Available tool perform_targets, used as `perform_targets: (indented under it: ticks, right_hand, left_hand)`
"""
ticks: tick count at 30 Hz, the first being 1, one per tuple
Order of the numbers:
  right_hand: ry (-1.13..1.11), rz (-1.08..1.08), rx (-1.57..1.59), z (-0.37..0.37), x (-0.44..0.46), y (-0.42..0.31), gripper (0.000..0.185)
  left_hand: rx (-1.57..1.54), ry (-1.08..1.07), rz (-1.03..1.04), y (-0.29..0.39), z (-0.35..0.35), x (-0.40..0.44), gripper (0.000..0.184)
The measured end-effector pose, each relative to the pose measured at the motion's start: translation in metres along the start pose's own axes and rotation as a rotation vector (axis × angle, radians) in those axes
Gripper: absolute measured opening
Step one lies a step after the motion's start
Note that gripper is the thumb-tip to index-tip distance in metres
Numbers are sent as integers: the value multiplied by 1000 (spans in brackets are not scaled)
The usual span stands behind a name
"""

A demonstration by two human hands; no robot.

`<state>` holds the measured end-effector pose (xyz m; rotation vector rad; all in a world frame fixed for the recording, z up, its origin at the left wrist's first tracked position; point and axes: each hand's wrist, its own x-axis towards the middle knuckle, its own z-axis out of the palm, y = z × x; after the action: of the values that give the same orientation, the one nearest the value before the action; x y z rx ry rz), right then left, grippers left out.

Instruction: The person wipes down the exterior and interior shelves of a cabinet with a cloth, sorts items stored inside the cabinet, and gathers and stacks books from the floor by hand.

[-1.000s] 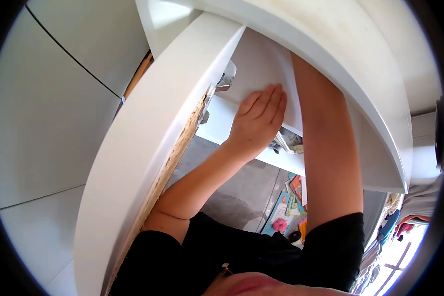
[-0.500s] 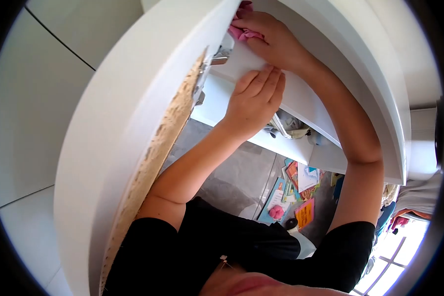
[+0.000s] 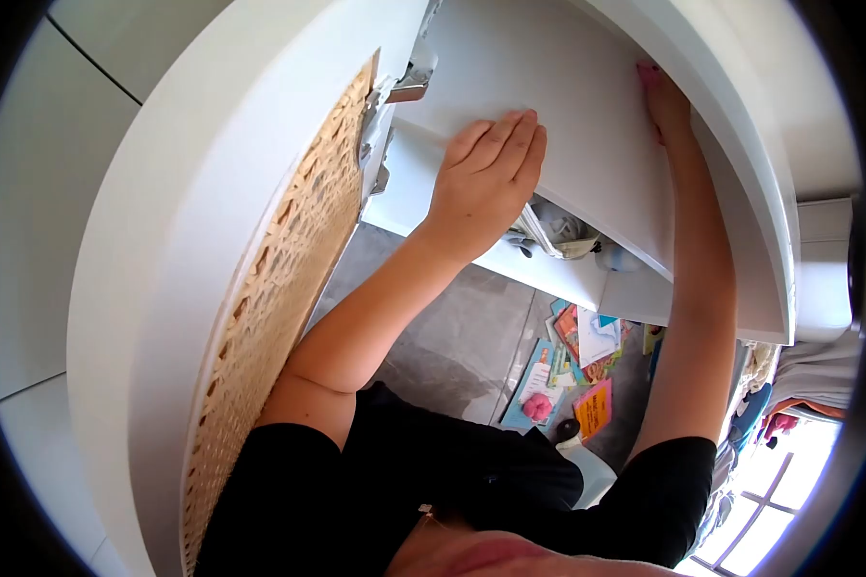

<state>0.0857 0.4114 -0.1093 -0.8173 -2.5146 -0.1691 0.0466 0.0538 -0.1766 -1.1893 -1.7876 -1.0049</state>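
Observation:
My right hand [image 3: 672,108] presses a pink cloth [image 3: 649,77] against the far right of a white cabinet shelf [image 3: 558,77], by the side wall. Most of the cloth is hidden beneath the hand. At the shelf's front edge my left hand [image 3: 486,183] lies flat, its fingers stretched out and holding nothing. To its left, a metal hinge [image 3: 409,85] joins the cabinet to a swung-out door with a woven cane panel [image 3: 293,231].
Below the shelf, a compartment holds a light-coloured container [image 3: 560,231] with things in it. Books and papers [image 3: 587,346] lie on the grey tiled floor [image 3: 462,317], a pink round object [image 3: 538,408] among them. A window [image 3: 770,490] is at the lower right.
My right hand has slid the pink cloth from the hinge side across to the shelf's right side. My left hand stays nearly in place. The view has shifted, showing more of the cane panel.

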Motion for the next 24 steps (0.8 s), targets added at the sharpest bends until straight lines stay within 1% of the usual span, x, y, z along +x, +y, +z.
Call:
perform_targets:
  ticks: [1, 3, 7, 9, 11, 15, 16, 19, 20, 21, 23, 24]
  right_hand:
    - [38, 27, -23, 9, 6, -2, 31]
    - [74, -18, 3, 19, 10, -47, 29]
    - [44, -232, 193, 24, 1, -160, 24]
    - [23, -345, 334, 21, -11, -201, 23]
    - [-7, -446, 462, 15, -22, -226, 21]
    - [-103, -605, 653, -1, -47, -244, 20]
    - [-121, -633, 682, -5, -53, -245, 21]
    - [-228, -728, 752, -25, -65, -235, 19]
    - [-267, -741, 791, -26, -67, -232, 18]
    - [-308, -749, 834, -28, -70, -228, 18]
    - [-348, -746, 824, -35, -79, -215, 18]
    - [-371, -744, 819, -41, -86, -207, 18]
  left_hand:
    - [2, -5, -1, 0, 0, -1, 25]
    - [8, -13, -2, 2, 1, -1, 26]
    - [14, 6, 31, 0, 4, -3, 28]
    - [30, 17, 45, -2, 7, -4, 28]
    - [28, 19, 54, -3, 9, -6, 29]
    - [34, 14, 83, -4, 7, -5, 30]
    - [19, -12, 80, -5, 8, -5, 31]
    - [47, 34, 95, -4, 14, -9, 40]
    - [64, -47, 119, -3, 6, -9, 43]
    - [-36, -32, 141, -5, 1, -12, 47]
    - [-248, -10, 190, -12, 0, -17, 56]
    - [-351, 148, 203, -15, 5, -24, 74]
